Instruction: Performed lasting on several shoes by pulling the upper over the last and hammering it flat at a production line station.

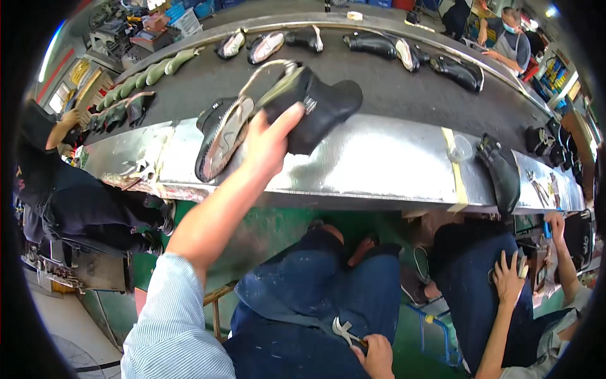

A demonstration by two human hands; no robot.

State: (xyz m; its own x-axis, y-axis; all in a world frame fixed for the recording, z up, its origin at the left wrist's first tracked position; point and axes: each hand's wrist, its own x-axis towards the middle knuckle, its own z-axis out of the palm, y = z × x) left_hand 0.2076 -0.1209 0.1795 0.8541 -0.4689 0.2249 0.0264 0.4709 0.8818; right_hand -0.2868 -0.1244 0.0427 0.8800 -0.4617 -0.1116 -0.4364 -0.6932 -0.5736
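Observation:
My left hand reaches to the bench from a striped sleeve, closed around a black ankle-high shoe with an olive last inside. Just left of that hand is another black shoe, turned so its pale, toothed-edged underside shows. Whether my fingers also touch this second shoe, I cannot tell. Low over my lap, my right hand is wrapped round the brown handle of a tool with a forked silver head, pincers by its look.
A dark conveyor belt crosses ahead, behind a silver metal ledge. More lasted shoes line its far side; olive lasts lie far left. A black boot stands right. Co-workers sit right, stand left and work across the belt.

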